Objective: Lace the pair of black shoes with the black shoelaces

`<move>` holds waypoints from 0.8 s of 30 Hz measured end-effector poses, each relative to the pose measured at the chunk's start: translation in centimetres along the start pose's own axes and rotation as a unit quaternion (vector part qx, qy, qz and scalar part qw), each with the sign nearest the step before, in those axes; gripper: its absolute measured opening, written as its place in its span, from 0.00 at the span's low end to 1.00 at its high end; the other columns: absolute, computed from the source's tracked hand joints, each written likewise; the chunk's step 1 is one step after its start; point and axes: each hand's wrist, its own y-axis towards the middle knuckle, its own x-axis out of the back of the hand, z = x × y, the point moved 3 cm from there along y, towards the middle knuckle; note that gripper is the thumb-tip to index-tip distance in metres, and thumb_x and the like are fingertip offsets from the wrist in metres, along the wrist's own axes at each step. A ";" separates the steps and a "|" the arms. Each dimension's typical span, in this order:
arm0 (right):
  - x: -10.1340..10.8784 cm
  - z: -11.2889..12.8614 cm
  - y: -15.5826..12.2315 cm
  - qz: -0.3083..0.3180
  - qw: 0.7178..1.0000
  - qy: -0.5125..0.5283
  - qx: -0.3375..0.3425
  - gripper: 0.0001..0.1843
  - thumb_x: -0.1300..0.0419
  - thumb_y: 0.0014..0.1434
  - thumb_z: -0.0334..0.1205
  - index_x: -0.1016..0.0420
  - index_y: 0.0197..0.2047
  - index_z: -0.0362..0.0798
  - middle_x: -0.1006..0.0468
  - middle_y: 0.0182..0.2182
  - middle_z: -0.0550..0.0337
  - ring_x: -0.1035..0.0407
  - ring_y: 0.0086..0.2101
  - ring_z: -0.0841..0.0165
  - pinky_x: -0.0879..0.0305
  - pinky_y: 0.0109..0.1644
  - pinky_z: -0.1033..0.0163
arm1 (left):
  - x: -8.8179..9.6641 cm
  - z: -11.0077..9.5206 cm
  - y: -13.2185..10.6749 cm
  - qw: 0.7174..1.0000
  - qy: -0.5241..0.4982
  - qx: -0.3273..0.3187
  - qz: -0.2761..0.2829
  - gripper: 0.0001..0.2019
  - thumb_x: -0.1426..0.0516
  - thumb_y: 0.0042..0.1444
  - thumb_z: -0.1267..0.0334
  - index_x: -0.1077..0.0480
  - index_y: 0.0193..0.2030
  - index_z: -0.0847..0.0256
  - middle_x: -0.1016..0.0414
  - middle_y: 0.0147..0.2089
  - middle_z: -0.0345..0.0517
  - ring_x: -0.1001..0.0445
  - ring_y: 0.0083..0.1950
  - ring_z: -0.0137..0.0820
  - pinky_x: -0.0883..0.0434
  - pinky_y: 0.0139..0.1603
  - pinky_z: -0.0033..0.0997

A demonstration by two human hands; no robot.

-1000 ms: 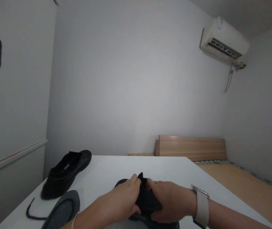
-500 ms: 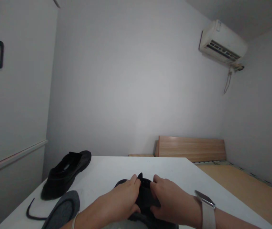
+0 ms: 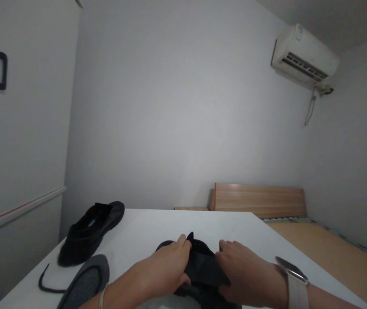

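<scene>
Near: black shoe (image 3: 207, 292) on the white table (image 3: 144, 234) between both hands, long axis slanting far-left to near-right, toe end not tellable; left hand (image 3: 173, 267) closed on its upper edge, right hand (image 3: 246, 272) pinching a dark flap (image 3: 207, 268), farther out to the right than half a second ago, more flap bared. Far-left, second black shoe (image 3: 83, 240), inner label (image 3: 92, 222) unreadable; sticker (image 3: 299, 32) on distant air conditioner (image 3: 308, 58) likewise.
</scene>
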 end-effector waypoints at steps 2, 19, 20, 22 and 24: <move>0.0 0.0 0.0 0.002 1.000 -0.006 -0.005 0.14 0.38 0.53 0.33 0.19 0.40 0.33 0.21 0.41 0.34 0.25 0.44 0.45 0.29 0.50 0.47 | -0.1 0.1 0.0 1.000 -0.001 -0.004 -0.005 0.26 0.35 0.53 0.70 0.35 0.58 0.66 0.33 0.58 0.59 0.27 0.55 0.49 0.29 0.58 0.45; -1.2 0.3 1.7 0.006 1.000 0.024 0.011 0.14 0.45 0.54 0.22 0.18 0.36 0.39 0.17 0.35 0.42 0.20 0.36 0.55 0.31 0.36 0.63 | -0.3 0.1 0.1 1.000 0.014 -0.006 0.002 0.25 0.36 0.54 0.69 0.34 0.58 0.67 0.33 0.59 0.61 0.26 0.55 0.51 0.27 0.57 0.49; -1.5 0.4 1.9 0.008 1.000 0.022 0.012 0.14 0.45 0.54 0.22 0.18 0.37 0.38 0.17 0.36 0.41 0.20 0.37 0.54 0.30 0.36 0.62 | -0.4 0.2 0.1 1.000 0.016 -0.007 0.003 0.24 0.36 0.54 0.69 0.34 0.58 0.68 0.34 0.60 0.62 0.27 0.56 0.52 0.28 0.57 0.50; -2.1 0.5 2.2 0.014 1.000 0.017 0.014 0.15 0.45 0.54 0.22 0.18 0.39 0.37 0.17 0.37 0.38 0.20 0.38 0.52 0.29 0.37 0.61 | -0.6 0.2 0.1 1.000 0.019 -0.011 0.002 0.25 0.36 0.54 0.69 0.35 0.58 0.68 0.35 0.61 0.63 0.28 0.57 0.53 0.29 0.59 0.50; -2.5 0.7 2.4 0.024 1.000 0.010 0.011 0.15 0.45 0.54 0.21 0.18 0.39 0.35 0.17 0.36 0.35 0.20 0.38 0.49 0.28 0.37 0.59 | -0.7 0.2 0.1 1.000 0.018 -0.011 0.005 0.24 0.36 0.55 0.69 0.35 0.58 0.68 0.34 0.61 0.63 0.28 0.57 0.53 0.28 0.58 0.50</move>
